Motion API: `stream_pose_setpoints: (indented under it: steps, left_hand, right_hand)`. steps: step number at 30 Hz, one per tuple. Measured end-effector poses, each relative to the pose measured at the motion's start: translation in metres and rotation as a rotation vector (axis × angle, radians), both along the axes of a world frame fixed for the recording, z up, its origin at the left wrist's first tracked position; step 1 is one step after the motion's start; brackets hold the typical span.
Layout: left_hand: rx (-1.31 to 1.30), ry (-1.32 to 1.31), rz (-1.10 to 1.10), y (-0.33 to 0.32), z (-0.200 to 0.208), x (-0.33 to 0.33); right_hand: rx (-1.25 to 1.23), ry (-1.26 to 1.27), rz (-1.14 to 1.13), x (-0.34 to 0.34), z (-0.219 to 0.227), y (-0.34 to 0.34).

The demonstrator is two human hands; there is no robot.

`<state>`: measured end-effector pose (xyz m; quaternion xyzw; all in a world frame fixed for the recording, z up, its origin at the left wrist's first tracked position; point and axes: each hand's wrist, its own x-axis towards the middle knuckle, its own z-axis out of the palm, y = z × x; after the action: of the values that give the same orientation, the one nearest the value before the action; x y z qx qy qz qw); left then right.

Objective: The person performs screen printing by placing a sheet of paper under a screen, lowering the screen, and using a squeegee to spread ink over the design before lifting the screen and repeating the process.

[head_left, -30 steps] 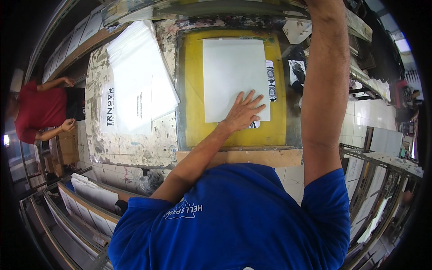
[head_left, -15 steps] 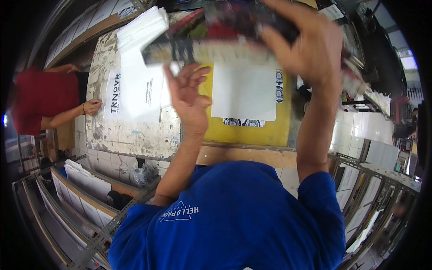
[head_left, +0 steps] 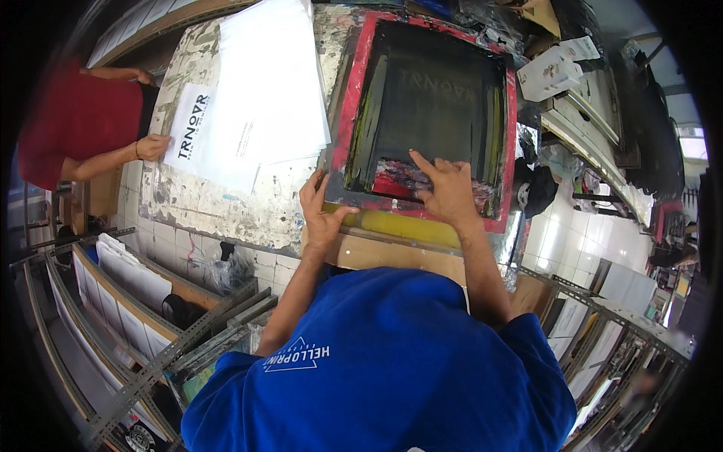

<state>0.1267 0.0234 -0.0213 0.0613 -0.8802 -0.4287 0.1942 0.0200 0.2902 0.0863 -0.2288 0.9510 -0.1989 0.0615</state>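
Observation:
A screen printing frame (head_left: 346, 113) with red-taped edges and dark mesh lies flat over the yellow board (head_left: 407, 226). Across the near end of its mesh is an ink-smeared red squeegee (head_left: 399, 175). My right hand (head_left: 449, 192) is closed over the squeegee's right part, index finger stretched forward; its palm side is hidden. At the frame's near left corner is my left hand (head_left: 320, 215), fingers and thumb spread apart around the corner. White printed sheets (head_left: 275, 90) lie fanned out left of the frame. Any sheet under the screen is hidden.
Across the table's left edge, a co-worker's hand (head_left: 153, 148) touches a printed sheet (head_left: 188, 124). Metal racks holding boards (head_left: 143, 301) stand at lower left, with another rack (head_left: 602, 316) at lower right. A white box (head_left: 550, 74) sits beyond the frame's right side.
The raised, tilted screen frame has come down flat, covering the white sheet on the yellow board. My right hand moved from the frame down to the squeegee; my left hand lowered to the near corner.

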Motion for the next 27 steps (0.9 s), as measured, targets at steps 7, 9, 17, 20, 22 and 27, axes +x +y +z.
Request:
stream_pose_setpoints:
  steps: [7,9,17,20,22,27]
  left_hand:
    - [-0.089,-0.091,0.031,0.002,0.005,0.003]
    - [-0.094,-0.083,0.03,0.0,0.006,0.003]
    - [-0.116,-0.08,0.024,-0.001,0.007,0.003]
    - [-0.093,-0.077,0.019,-0.003,0.008,0.005]
    - [-0.07,-0.086,0.018,-0.002,0.007,0.004]
    - [-0.029,-0.098,0.022,-0.001,0.009,0.003]
  right_hand:
    - [-0.025,0.19,-0.065,-0.031,-0.04,-0.004]
    - [-0.064,0.26,-0.074,-0.061,-0.045,-0.003]
    - [-0.038,0.446,-0.083,-0.194,-0.061,0.002]
    - [-0.027,0.487,-0.075,-0.234,-0.064,-0.001]
    - [-0.018,0.506,-0.069,-0.258,-0.064,-0.003]
    - [-0.006,0.449,-0.049,-0.303,-0.062,-0.001]
